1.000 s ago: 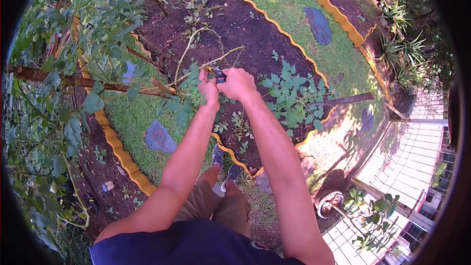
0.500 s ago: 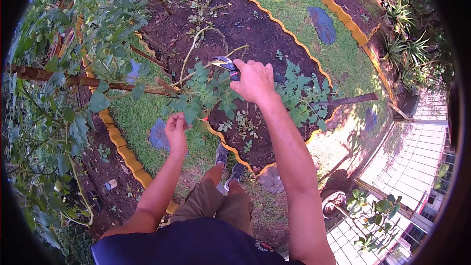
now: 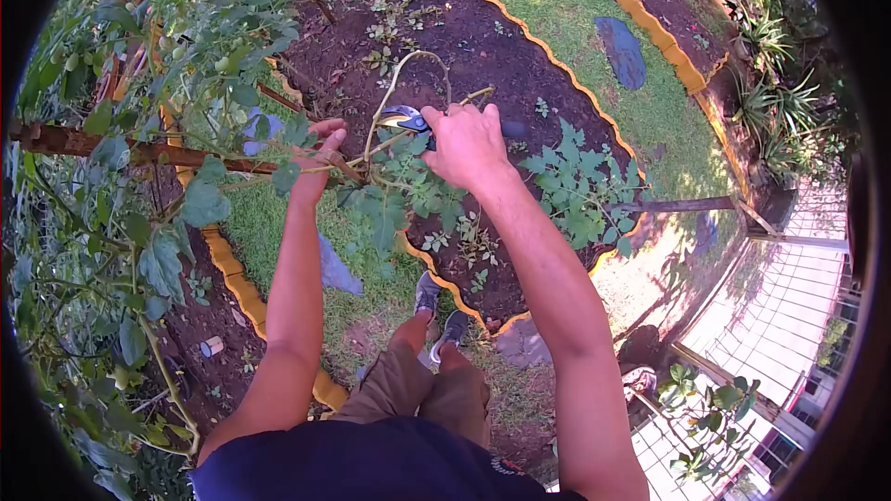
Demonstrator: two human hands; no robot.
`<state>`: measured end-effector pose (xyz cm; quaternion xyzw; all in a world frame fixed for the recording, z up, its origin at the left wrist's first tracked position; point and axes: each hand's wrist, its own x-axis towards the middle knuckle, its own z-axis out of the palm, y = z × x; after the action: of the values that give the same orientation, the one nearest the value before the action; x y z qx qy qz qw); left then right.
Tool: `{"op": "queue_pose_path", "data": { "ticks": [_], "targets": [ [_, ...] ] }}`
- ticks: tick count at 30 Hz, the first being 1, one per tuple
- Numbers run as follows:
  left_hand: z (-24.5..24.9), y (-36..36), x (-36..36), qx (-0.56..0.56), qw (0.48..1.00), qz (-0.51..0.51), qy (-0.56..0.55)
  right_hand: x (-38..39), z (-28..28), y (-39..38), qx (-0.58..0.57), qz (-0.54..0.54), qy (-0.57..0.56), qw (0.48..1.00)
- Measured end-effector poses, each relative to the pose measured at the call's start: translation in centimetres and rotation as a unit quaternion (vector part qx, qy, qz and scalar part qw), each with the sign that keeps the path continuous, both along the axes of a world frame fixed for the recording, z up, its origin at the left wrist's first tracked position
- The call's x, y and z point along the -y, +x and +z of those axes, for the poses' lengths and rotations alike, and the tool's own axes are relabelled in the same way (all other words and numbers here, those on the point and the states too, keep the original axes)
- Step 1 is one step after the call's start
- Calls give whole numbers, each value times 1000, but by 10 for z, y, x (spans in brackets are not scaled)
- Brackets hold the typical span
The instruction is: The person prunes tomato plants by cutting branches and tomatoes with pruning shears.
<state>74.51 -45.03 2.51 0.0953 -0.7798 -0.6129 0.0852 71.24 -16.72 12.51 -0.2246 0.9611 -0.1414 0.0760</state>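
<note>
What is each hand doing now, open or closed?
Left hand: at the stem, grip cannot be told.
Right hand: closed on the pruning shears.

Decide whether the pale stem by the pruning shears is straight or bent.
Bent: the pale stem loops in an arch over the pruning shears in the right hand.
</note>
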Motion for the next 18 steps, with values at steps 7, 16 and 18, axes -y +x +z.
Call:
{"op": "queue_pose_path", "data": {
  "ticks": [7, 16, 18],
  "targets": [
    [-12, -36, -11, 133, 953, -183, 202, -4, -1, 1, 2, 5, -8, 1000],
    [-34, -47, -13, 112, 953, -159, 231, -1, 0, 2, 55, 15, -52, 997],
    [-31, -46, -12, 118, 953, -165, 223, 0, 7, 2, 89, 15, -43, 995]
  ]
}}
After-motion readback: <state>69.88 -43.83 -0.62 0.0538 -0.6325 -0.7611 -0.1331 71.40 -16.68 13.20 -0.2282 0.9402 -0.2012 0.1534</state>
